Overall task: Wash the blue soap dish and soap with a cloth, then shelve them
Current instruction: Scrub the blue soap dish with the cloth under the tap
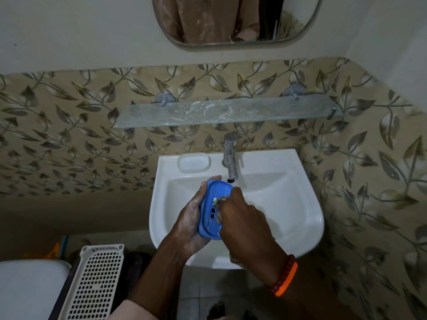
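1. Bathroom corner with leaf-pattern tiles [69, 125] all round, and I'm standing over the white sink [307, 218].
2. My left hand [191, 218] is wrapped around the blue soap dish [211, 204], fingers curled under its far edge and thumb side along the left rim. Hand's all soapy and white.
3. I'm holding the dish over the basin, tilted on its side so the inside faces my right hand, with a couple of drain slots showing in the bottom.
4. My right hand [242, 218] is bunched closed on a cloth [218, 204], pressing it into the dish. Only a small greyish bit of cloth peeks out past my fingers.
5. Beaded bracelet and an orange band [285, 279] sit on my right wrist.
6. Can't spot the soap for sure. There's a pale rounded block [193, 162] on the sink's back ledge left of the tap; could be soap or a moulded soap spot, can't tell.
7. Metal tap [230, 155] is just behind the dish.
8. Glass shelf [221, 113] is on the wall above the tap, streaky with white residue.
9. Mirror [235, 19] is higher up.
10. Down left there's a white perforated basket [94, 282] beside the toilet tank [27, 289].
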